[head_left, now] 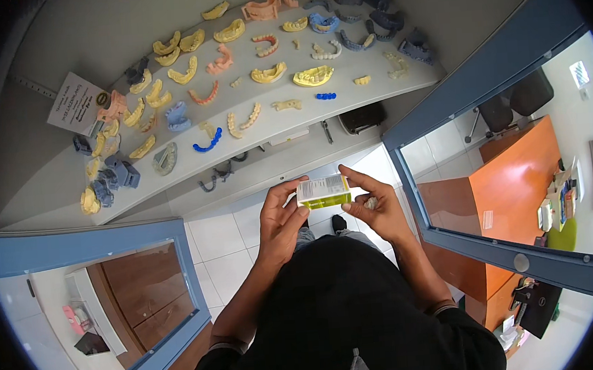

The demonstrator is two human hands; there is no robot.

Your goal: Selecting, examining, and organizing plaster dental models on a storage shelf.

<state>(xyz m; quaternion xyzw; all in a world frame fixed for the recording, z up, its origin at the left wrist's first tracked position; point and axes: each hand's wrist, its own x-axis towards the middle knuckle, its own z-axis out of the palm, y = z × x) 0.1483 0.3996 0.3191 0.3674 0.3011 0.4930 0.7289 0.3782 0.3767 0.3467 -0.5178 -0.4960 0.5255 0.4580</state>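
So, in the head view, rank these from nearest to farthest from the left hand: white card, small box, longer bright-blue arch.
1. Small box: touching the left hand.
2. Longer bright-blue arch: ahead, slightly left, near the shelf's front edge.
3. White card: far left.

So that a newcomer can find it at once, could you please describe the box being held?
Find the wide grey shelf of dental models behind blue-framed doors standing open. On the person's side of it, the left hand and right hand hold the box between them. Unlike the curved models, it is straight-edged, white with a green side.
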